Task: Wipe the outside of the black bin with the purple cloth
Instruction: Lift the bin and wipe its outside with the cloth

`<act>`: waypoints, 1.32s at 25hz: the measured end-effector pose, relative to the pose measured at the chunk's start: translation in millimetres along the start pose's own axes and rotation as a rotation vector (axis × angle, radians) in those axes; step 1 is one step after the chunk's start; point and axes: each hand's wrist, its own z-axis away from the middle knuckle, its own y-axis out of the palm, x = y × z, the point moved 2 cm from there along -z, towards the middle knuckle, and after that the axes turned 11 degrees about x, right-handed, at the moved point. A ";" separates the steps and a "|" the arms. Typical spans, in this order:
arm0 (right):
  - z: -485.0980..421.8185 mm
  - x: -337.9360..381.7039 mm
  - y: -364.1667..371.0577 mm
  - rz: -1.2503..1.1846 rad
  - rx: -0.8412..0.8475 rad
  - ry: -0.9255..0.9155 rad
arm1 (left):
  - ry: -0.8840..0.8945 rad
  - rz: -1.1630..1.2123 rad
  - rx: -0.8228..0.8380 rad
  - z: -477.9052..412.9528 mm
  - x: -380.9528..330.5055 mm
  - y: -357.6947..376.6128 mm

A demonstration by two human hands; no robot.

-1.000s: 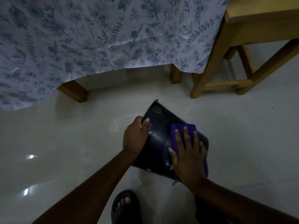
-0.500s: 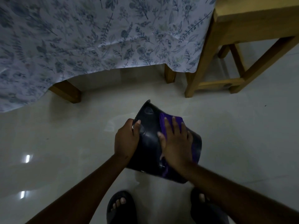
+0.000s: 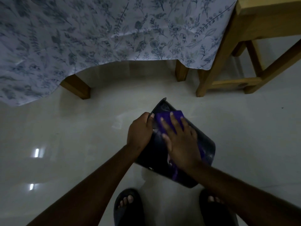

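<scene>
Left grip (image 3: 140, 131) clutching black bin (image 3: 206, 147) rim, right hand (image 3: 182, 141) flat, pressing purple cloth (image 3: 176, 115) beneath

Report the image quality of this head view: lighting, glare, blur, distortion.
Head view: dim overall, so the black bin shows little surface detail; bright glare spots on the glossy floor at left; the right hand and purple cloth look slightly soft; wide-angle lens bends the tablecloth edge.

Bare forearms, no sleeves; dark open-toed slippers (image 3: 128, 207)
</scene>
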 end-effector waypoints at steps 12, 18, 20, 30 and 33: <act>-4.9 -31.2 -12.3 -0.031 -0.050 0.099 | 0.092 0.062 0.234 -7.0 -3.9 -14.2; -0.3 -37.7 -4.7 -0.009 -0.009 0.025 | 0.038 -0.085 -0.018 -5.6 1.3 -10.6; 34.9 -28.2 11.8 0.099 -0.009 -0.084 | 0.041 -0.096 -0.023 -19.2 -9.2 -9.2; 13.8 -33.0 -2.4 -0.008 -0.006 0.034 | 0.033 -0.121 -0.041 -16.8 -1.8 -7.2; 22.8 -21.2 8.6 0.096 0.003 -0.112 | 0.082 -0.089 -0.022 -15.2 3.1 -7.3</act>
